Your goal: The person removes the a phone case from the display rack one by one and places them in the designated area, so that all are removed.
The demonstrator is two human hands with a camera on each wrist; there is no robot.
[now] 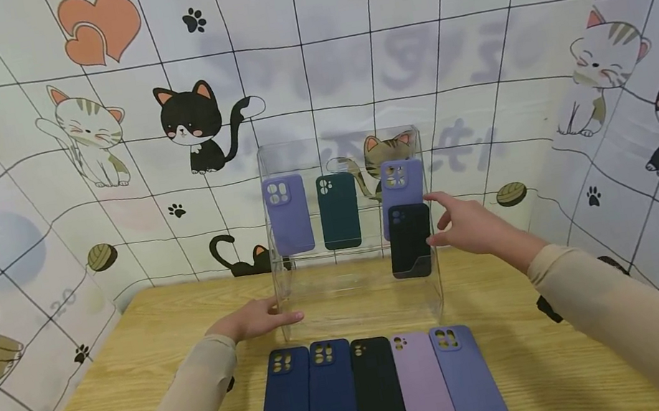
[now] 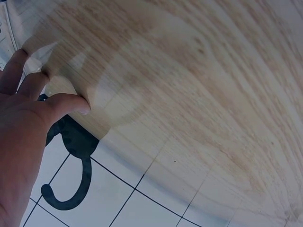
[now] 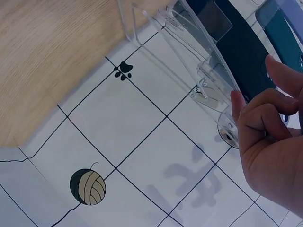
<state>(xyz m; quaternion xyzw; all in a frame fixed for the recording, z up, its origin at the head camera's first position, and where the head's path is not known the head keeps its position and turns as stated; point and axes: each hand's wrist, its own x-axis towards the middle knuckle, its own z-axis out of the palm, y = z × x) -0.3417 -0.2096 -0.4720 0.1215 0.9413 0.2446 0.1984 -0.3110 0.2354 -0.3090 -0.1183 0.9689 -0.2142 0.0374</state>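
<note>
Near the right side of the clear display stand (image 1: 342, 282), the person's right hand (image 1: 466, 222) has thumb and forefinger apart, right by the black phone case (image 1: 410, 239); I can't tell if they touch it. That case leans on a tier below and in front of a lavender phone case (image 1: 402, 182). The left hand (image 1: 255, 319), thumb spread from its fingers, rests at the stand's lower left edge. Five phone cases (image 1: 377, 386) lie in front of the stand.

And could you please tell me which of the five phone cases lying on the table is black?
The middle case; left of it lie two navy cases, right of it a pinkish-lilac case and a purple case.
</note>
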